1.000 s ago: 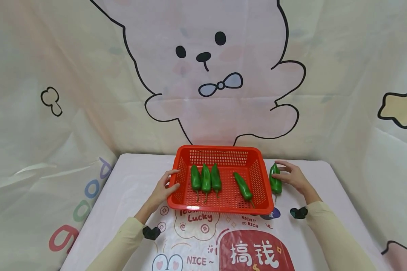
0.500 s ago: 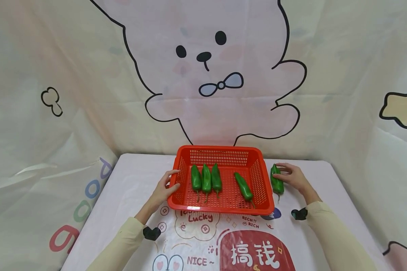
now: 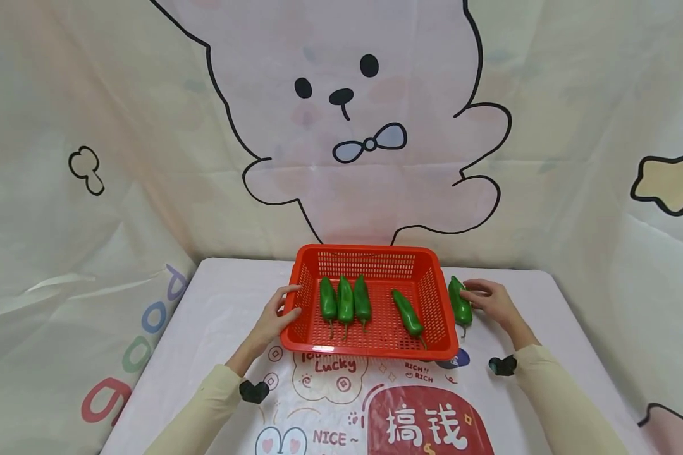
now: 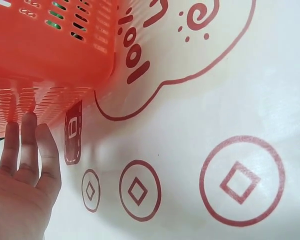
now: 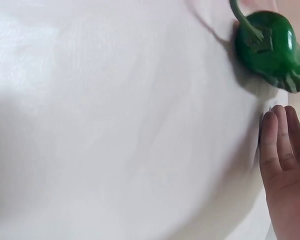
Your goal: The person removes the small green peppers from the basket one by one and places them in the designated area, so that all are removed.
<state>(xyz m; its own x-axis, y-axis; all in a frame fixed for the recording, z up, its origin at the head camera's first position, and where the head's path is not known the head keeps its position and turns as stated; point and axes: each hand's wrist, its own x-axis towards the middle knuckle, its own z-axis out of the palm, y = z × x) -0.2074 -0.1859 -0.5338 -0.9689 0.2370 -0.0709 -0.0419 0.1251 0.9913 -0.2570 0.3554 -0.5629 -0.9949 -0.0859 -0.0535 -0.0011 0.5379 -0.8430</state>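
Note:
At its left rim, the red plastic basket [image 3: 370, 352] is gripped by my left hand [image 3: 270, 318], thumb and forefinger over the edge. In the left wrist view, three fingers [image 4: 29, 147] reach against its outer wall. Three green peppers [image 3: 346, 303] lie side by side in the basket, with another green pepper [image 3: 408, 314] slanted at the right. Outside the right wall lies one more green pepper [image 3: 460, 303], stem toward me. My right hand [image 3: 494, 303] is just right of it, fingers extended; the right wrist view shows a gap between those fingers and the pepper [image 5: 270, 47].
The table [image 3: 233, 284] has a white printed cover with red drawings and lettering. A cloth backdrop [image 3: 375, 189] with a cartoon bear rises behind it. Black heart-shaped pieces [image 3: 254, 391] sit by both cuffs.
The pepper outside the basket shifted right, then back left against the basket's side. My right fingers have come off it and drawn slightly toward me. The left hand and basket stayed put.

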